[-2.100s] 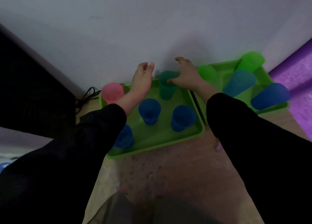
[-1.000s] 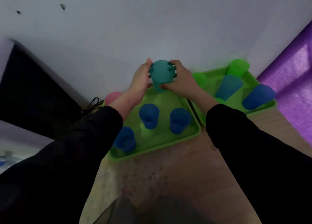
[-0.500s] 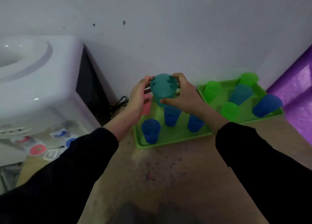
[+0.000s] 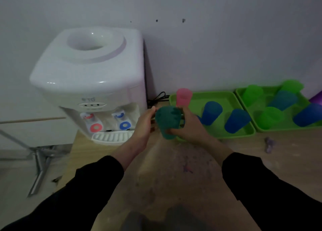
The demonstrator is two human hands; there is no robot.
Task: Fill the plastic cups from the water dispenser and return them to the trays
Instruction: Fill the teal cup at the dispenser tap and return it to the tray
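Note:
I hold a teal plastic cup (image 4: 168, 121) in the air in front of the near left corner of the left green tray (image 4: 224, 98). My right hand (image 4: 189, 128) grips its lower part and my left hand (image 4: 144, 126) touches its left side. The white water dispenser (image 4: 90, 74) stands to the left, with a red tap (image 4: 95, 127), a blue tap (image 4: 124, 125) and a drip tray (image 4: 113, 136). In the left tray stand a pink cup (image 4: 183, 96) and two blue cups (image 4: 211, 112). The right green tray (image 4: 269, 91) holds several green, teal and blue cups.
A black cord (image 4: 158, 97) runs behind the dispenser to the wall. A metal stand leg (image 4: 40, 162) is on the floor at the left. A small purple scrap (image 4: 269, 143) lies on the wooden table (image 4: 174, 178) near the trays. The wall is close behind everything.
Both hands lifted the teal cup out of the left tray and carried it left and toward me, lower. My view turned left, bringing the whole dispenser in.

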